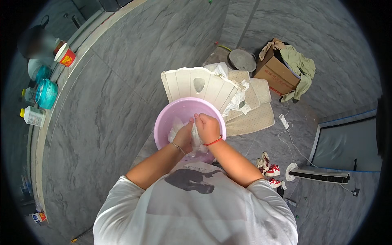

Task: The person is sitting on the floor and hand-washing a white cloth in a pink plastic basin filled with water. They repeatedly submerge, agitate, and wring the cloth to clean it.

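Both of my hands are over a pink plastic basin (162, 118), close together. My left hand (184, 137) has its thumb up and is against a wet, whitish cloth (196, 136) that hangs between the hands; its fingers are mostly hidden. Curled beside it, my right hand (208, 127) grips the upper part of the same cloth. More of the pale cloth lies down in the basin, where clear water or bubbles seem to show. Just behind the basin stands a white slatted plastic panel (183, 84) with an oval hole.
Beyond the basin lie beige dotted mats (257, 121) and a crumpled white cloth (235, 102). A cardboard box (275, 73) of clothes stands farther back beside a grey round basin (242, 60). To the right are a power strip (283, 121), cords, shoes (272, 170) and a tower fan (320, 175).
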Demonstrator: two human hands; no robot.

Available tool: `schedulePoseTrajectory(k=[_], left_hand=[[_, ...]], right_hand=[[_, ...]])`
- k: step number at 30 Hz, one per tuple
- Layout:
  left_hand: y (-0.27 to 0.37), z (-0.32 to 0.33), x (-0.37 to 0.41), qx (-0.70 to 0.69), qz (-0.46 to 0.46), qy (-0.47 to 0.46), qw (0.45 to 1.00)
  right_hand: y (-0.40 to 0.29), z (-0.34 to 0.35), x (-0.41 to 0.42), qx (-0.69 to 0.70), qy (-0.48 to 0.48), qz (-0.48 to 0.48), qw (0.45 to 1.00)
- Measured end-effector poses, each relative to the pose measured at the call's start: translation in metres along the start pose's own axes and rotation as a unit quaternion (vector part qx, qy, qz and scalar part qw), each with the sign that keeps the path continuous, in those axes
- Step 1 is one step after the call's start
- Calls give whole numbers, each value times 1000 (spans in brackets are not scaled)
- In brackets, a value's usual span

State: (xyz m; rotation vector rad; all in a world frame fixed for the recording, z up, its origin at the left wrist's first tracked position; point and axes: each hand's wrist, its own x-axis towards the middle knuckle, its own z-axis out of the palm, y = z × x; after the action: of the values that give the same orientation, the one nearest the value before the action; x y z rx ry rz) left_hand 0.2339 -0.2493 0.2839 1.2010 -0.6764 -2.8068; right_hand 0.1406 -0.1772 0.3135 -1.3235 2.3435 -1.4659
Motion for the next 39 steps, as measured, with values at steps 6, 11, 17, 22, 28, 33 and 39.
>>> schedulePoseTrajectory(k=[6,11,17,22,28,33,39], left_hand=[[-9,-72,59,-108,24,-345,932],[7,15,-21,14,13,-30,999],[1,-12,3,-3,21,-24,999],[-2,-64,35,-89,-12,-208,974],[7,23,-31,28,-17,-13,999],[4,-8,-10,-18,5,-90,996],[8,-15,-13,-58,-63,-120,989]], right_hand=[[-43,-1,-13,13,-68,-204,976],[16,2,7,-12,-3,-89,996],[-4,5,-4,47,8,-63,997],[-47,-9,-13,11,-78,-232,970],[14,-12,13,-49,-13,-63,997],[-23,-9,-7,-25,-46,-121,991],[-37,-14,-15,-4,-56,-234,971]])
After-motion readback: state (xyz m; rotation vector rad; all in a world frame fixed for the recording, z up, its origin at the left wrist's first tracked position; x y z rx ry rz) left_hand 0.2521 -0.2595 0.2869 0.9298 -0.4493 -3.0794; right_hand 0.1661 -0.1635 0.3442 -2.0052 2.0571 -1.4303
